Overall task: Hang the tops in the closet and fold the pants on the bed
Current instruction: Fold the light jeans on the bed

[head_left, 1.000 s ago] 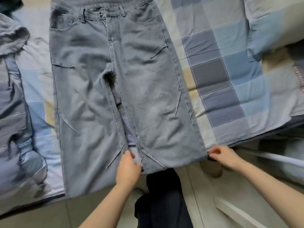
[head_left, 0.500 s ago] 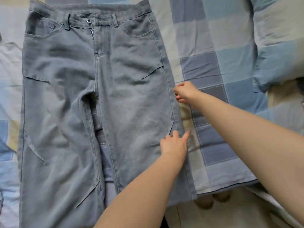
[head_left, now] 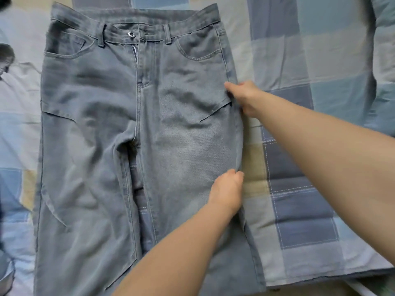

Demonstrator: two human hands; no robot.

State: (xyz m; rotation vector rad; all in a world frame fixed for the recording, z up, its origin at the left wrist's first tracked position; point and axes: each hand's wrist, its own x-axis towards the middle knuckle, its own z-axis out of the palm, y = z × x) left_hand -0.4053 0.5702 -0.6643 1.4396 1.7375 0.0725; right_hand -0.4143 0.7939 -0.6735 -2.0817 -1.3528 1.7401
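While the jeans (head_left: 136, 146) lie flat and face up on the checked bedspread (head_left: 299, 189), waistband at the far side, both hands work the outer seam of one leg. The right hand (head_left: 245, 98) pinches that seam near the hip; the left hand (head_left: 227, 189), fingers curled, grips the same edge lower, at the thigh. Denim of this kind is judged soft yet fairly heavy, likely to sag between holds, so two spaced grips along the seam suit folding leg over leg.
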